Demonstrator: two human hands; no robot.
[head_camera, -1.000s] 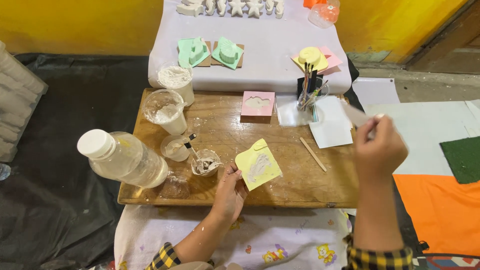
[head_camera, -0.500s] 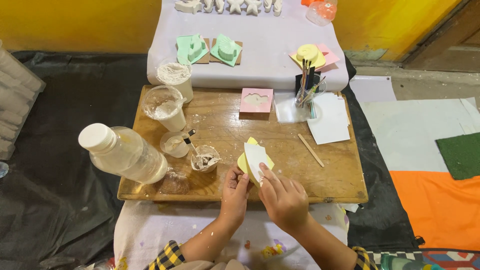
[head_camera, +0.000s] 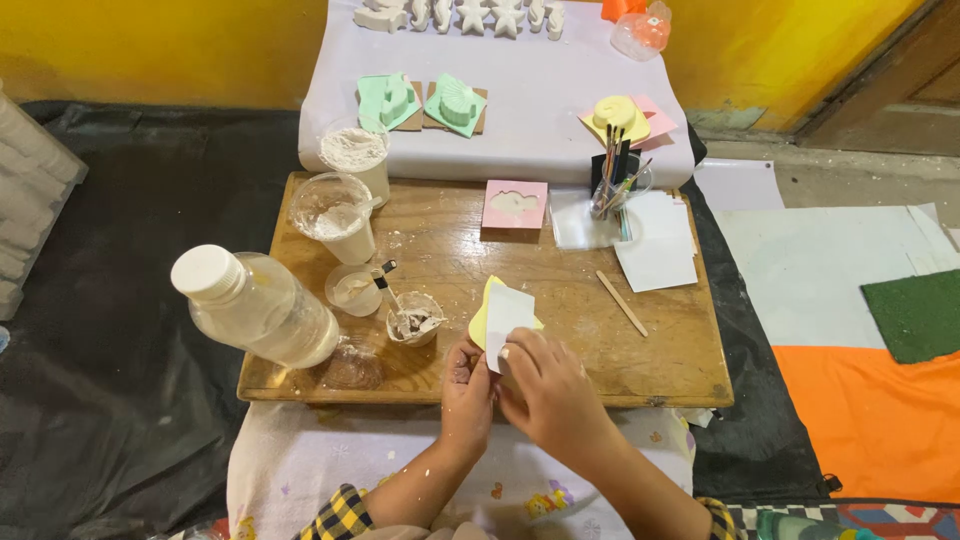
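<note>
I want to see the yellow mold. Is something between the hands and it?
Yes. A white paper lies over the yellow mold, under the right hand. The left hand touches the mold's near edge directly; nothing sits between them.
</note>
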